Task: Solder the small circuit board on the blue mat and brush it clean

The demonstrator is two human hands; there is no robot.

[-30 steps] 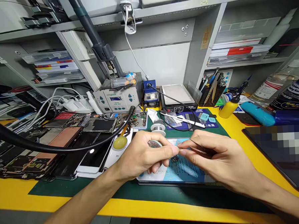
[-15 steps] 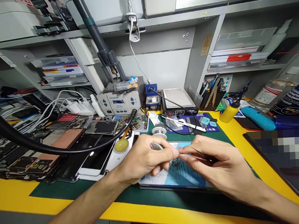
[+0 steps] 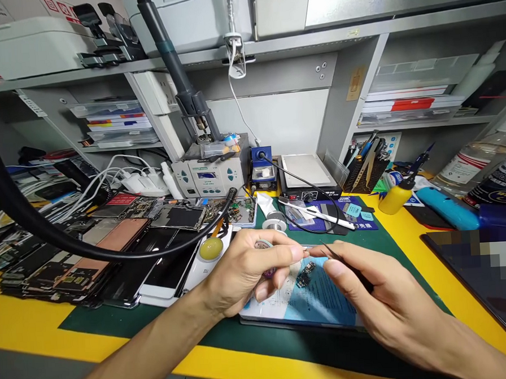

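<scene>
My left hand [image 3: 251,269] is closed around a small round spool [image 3: 263,245] with a pale green rim, mostly hidden by the fingers. Its thumb and index finger pinch together at the tips; anything between them is too small to make out. My right hand [image 3: 381,296] grips dark, fine-pointed tweezers [image 3: 331,252], whose tip points up and left. The right index fingertip reaches to the left thumb tip. Below the fingers, a small circuit board [image 3: 305,274] lies on a blue and white pad [image 3: 293,312].
A solder wire reel [image 3: 274,222] stands just behind my left hand. Phones and phone parts [image 3: 120,241] crowd the left, under a looping black hose [image 3: 154,253]. A hot air station [image 3: 210,177] and a hot plate [image 3: 307,172] are behind. At right lie a yellow bottle [image 3: 395,198] and a dark tablet-like slab [image 3: 465,280].
My right thumb has drawn away from the pinch and the tweezers now point up. The right hand has shifted slightly, uncovering more of the circuit board. The view has tilted a little.
</scene>
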